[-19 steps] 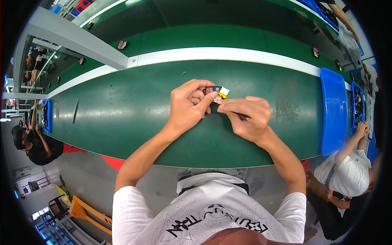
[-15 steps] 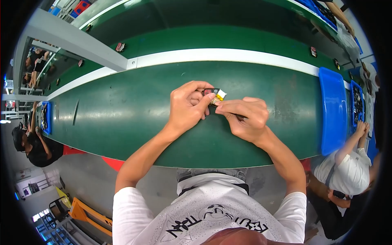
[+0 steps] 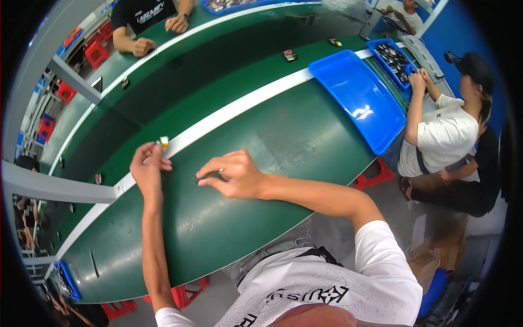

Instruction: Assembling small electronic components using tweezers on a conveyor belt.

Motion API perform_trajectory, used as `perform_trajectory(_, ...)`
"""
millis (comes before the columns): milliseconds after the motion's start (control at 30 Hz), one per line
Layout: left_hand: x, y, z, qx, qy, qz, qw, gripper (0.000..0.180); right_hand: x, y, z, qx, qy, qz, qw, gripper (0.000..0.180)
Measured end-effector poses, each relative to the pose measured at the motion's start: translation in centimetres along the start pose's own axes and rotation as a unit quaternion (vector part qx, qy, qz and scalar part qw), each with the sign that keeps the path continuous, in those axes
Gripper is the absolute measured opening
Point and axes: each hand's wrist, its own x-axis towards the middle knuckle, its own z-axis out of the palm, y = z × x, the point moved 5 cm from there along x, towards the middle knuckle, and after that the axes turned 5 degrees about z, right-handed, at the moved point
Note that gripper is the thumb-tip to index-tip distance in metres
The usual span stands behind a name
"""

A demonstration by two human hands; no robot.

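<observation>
My left hand (image 3: 146, 170) is stretched out over the white rail at the edge of the dark green belt. Pinched at its fingertips is a small electronic part (image 3: 164, 142) with a white block, a bit of yellow and a dark side; the fingers hide the rest. Over the green worktable (image 3: 229, 229), my right hand (image 3: 237, 175) is closed around slim dark tweezers (image 3: 209, 175), their tip pointing left toward the left hand. The two hands are apart.
A blue tray (image 3: 357, 101) lies at the right; beyond it, a blue bin (image 3: 393, 61) holds many dark parts beside a co-worker in white. Small parts such as this one (image 3: 289, 55) sit along the belt. A grey post (image 3: 60, 182) stands left. Another person's hands rest across the belt.
My hands have come apart. The left has carried the part leftward and out to the rail, while the right keeps the tweezers. The view has swung toward the right side.
</observation>
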Motion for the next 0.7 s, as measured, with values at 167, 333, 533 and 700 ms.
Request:
perform_trajectory(167,7.1,-2.0,-2.3,0.108,0.020,-0.018,0.994,0.037,0.1,-0.8,0.6,-0.017,-0.016,-0.031,0.999,0.014)
perform_trajectory(333,3.3,1.6,0.6,0.379,0.081,0.183,0.904,0.046,-0.6,0.1,-0.5,-0.029,-0.016,-0.026,0.999,0.013)
perform_trajectory(533,-1.9,2.1,-0.1,0.318,0.044,0.253,0.913,0.029,-0.8,-0.8,1.0,-0.022,-0.044,-0.051,0.998,0.013)
perform_trajectory(700,-3.2,2.8,0.7,0.296,0.032,0.310,0.903,0.016,-0.7,-0.5,0.9,-0.021,-0.044,-0.049,0.998,0.012)
